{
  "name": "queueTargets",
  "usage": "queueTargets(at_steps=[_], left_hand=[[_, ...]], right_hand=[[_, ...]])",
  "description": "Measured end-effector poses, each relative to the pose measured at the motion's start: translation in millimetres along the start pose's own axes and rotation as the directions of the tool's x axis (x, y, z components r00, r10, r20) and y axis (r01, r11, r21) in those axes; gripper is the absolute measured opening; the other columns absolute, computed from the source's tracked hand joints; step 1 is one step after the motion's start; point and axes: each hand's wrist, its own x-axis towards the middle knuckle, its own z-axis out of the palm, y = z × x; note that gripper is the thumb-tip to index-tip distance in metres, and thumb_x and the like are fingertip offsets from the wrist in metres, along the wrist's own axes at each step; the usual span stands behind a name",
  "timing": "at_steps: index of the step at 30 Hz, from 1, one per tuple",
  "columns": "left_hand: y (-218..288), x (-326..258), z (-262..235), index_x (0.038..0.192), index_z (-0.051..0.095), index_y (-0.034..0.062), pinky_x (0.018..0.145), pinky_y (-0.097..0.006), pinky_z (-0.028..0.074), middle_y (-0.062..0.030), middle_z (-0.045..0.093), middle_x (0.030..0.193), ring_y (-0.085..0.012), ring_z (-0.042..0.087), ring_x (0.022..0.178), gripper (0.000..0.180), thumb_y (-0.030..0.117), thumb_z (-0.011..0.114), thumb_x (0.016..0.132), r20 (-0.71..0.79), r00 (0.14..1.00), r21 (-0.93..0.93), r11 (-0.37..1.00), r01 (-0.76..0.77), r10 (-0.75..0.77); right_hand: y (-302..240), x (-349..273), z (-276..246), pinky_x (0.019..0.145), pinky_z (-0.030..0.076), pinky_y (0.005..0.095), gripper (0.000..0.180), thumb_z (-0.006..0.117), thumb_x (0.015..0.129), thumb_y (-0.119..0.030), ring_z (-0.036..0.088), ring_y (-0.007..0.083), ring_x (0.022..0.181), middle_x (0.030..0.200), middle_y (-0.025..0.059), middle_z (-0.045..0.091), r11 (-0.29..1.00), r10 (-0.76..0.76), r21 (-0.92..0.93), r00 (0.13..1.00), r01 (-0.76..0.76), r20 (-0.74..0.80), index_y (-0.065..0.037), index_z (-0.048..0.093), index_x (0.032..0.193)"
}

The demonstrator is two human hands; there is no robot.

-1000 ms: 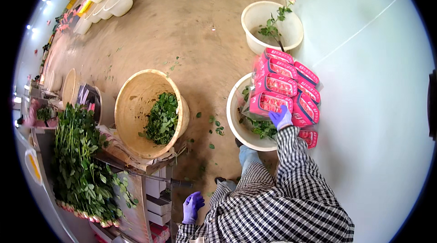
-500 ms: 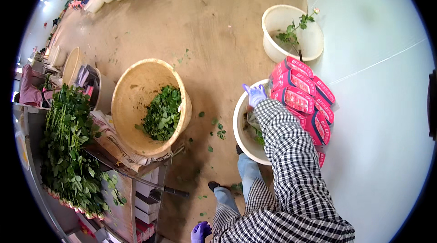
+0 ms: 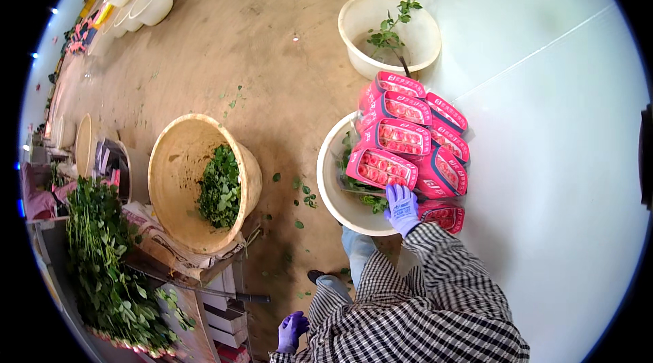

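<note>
Has right hand (image 3: 403, 210) laid back-up against the nearest of the pink bundles (image 3: 382, 168), fingers over the wrapper's lower edge, probably to steady it. Cannot tell a firm grip from a light touch there. Has left hand (image 3: 292, 331) low beside the body, fingers loosely bent around nothing visible, perhaps for lack of any need there. Count 2 purple gloves, 1 per hand.

Count 8 bundles in view, all just beyond or beside the right hand; cannot rule out more beneath. Find them crowded in and over 1 white bucket (image 3: 328, 186), left of and under the right hand, heads slanting over the rim toward the pale wall (image 3: 544, 159), likely for support, overlapping perhaps to save room.

Farther beyond the right hand, see 1 far bucket (image 3: 358, 60) with 1 rose (image 3: 388, 38) slanting across the mouth, seemingly propped by the rim. Well left of the right hand, find 1 tan tub (image 3: 173, 186) with loose leaves (image 3: 221, 189), too many to count, presumably gathered there as waste. Left of the left hand, note roses (image 3: 109, 261) heaped on 1 table (image 3: 197, 308), blooms all toward the near edge, perhaps for easy sorting; too dense to count.
</note>
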Motion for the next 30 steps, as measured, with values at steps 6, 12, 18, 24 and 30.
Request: queueTargets(at_steps=[6, 12, 18, 24, 30], left_hand=[[3.5, 9.7, 1.1, 0.108, 0.062, -0.0019, 0.068, -0.033, 0.057, -0.0118, 0.067, 0.088, -0.0208, 0.066, 0.074, 0.029, 0.023, 0.061, 0.093, 0.066, 0.996, 0.016, 0.998, 0.056, -0.057], [6.2, 9.2, 8.9, 0.106, 0.063, -0.0022, 0.067, -0.033, 0.057, -0.0118, 0.067, 0.084, -0.0199, 0.066, 0.072, 0.028, 0.022, 0.061, 0.092, -0.05, 0.997, 0.079, 0.995, 0.058, -0.054], [-1.0, -0.1, -8.9, 0.106, 0.064, -0.0018, 0.065, -0.032, 0.056, -0.0111, 0.066, 0.083, -0.0198, 0.066, 0.071, 0.028, 0.022, 0.062, 0.091, -0.052, 0.999, 0.011, 1.0, -0.016, 0.016], [-54.8, -12.7, -75.6, 0.101, 0.063, 0.0007, 0.065, -0.032, 0.056, -0.0104, 0.066, 0.083, -0.0199, 0.066, 0.072, 0.024, 0.022, 0.063, 0.091, -0.067, 0.995, -0.119, 0.99, -0.077, 0.07], [-227.5, 14.9, -211.0, 0.097, 0.067, 0.0011, 0.059, -0.031, 0.051, -0.0082, 0.066, 0.075, -0.0189, 0.063, 0.063, 0.027, 0.026, 0.061, 0.089, -0.237, 0.892, 0.104, 0.923, -0.37, 0.384]], right_hand=[[81.1, 27.3, 70.8, 0.073, 0.052, 0.0389, 0.019, 0.051, 0.089, -0.024, 0.062, 0.0246, 0.089, 0.097, 0.0052, 0.063, 0.996, 0.039, 0.081, 0.999, -0.038, -0.012, -0.016, 0.062, 0.102], [107.4, 26.3, 60.9, 0.074, 0.052, 0.0421, 0.021, 0.055, 0.087, -0.033, 0.062, 0.0265, 0.092, 0.099, 0.0042, 0.065, 0.973, 0.138, 0.18, 0.988, -0.147, 0.061, -0.018, 0.064, 0.099], [85.1, 36.0, 65.9, 0.075, 0.052, 0.0452, 0.022, 0.048, 0.09, -0.028, 0.064, 0.0307, 0.091, 0.104, 0.0115, 0.064, 0.992, 0.111, 0.022, 0.94, -0.125, 0.323, -0.016, 0.063, 0.101], [66.9, 29.7, 59.9, 0.093, 0.046, 0.0452, 0.04, 0.048, 0.089, -0.037, 0.058, 0.0317, 0.109, 0.119, 0.0127, 0.06, 0.939, 0.316, -0.206, 0.927, -0.275, 0.201, -0.016, 0.056, 0.123], [-38.6, -9.4, -40.0, 0.081, 0.052, 0.048, 0.043, 0.053, 0.086, -0.041, 0.063, 0.0368, 0.095, 0.103, 0.0174, 0.065, 0.958, 0.229, -0.101, 0.93, -0.268, -0.288, -0.011, 0.059, 0.117]])
